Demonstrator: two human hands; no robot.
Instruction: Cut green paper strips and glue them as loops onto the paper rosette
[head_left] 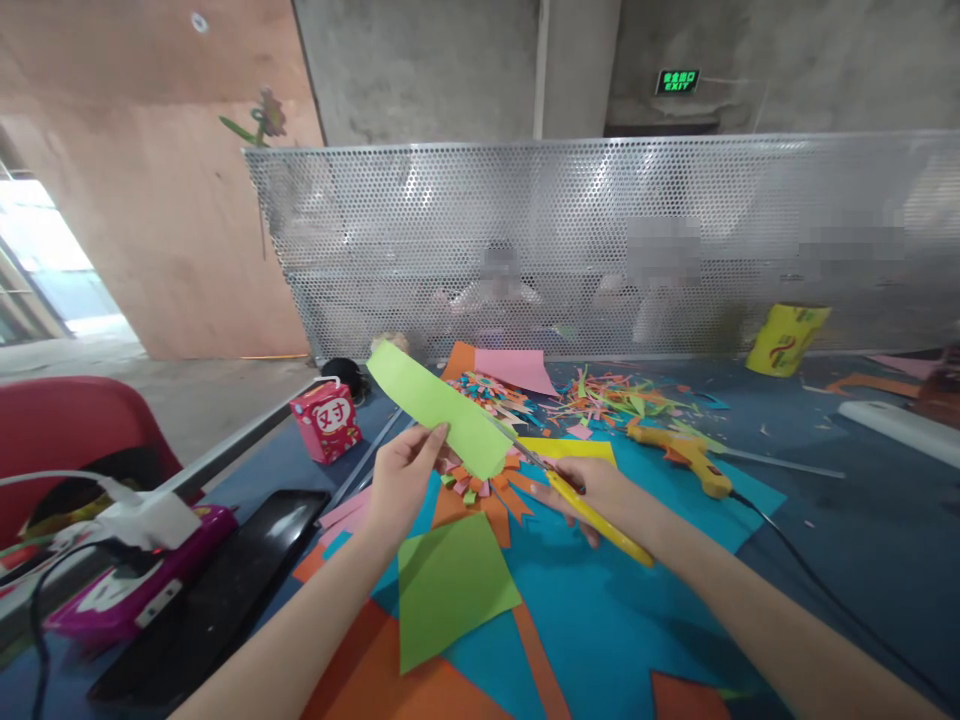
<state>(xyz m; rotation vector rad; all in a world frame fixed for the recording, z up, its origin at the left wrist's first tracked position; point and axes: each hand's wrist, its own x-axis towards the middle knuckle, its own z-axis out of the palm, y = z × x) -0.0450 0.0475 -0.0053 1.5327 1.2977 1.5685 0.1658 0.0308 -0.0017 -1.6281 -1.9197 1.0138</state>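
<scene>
A long strip of light green paper [439,405] is pinched between the thumb and fingers of my left hand [409,470]. My right hand [589,490] grips yellow-handled scissors [600,520], whose blades meet the strip's right end. Below the strip lies an orange paper flower [499,500] with a fringed, multicoloured centre, partly hidden by the strip and my hands. A green paper square [454,590] rests nearer to me, on top of blue paper [592,620] and orange paper [375,665].
A yellow glue gun [686,455] with a black cord lies to the right. Paper scraps [622,395] are heaped behind. At left are a red box [326,420], a black phone [217,590] and a purple power strip [142,590]. A perforated metal screen [450,220] borders the table's far side.
</scene>
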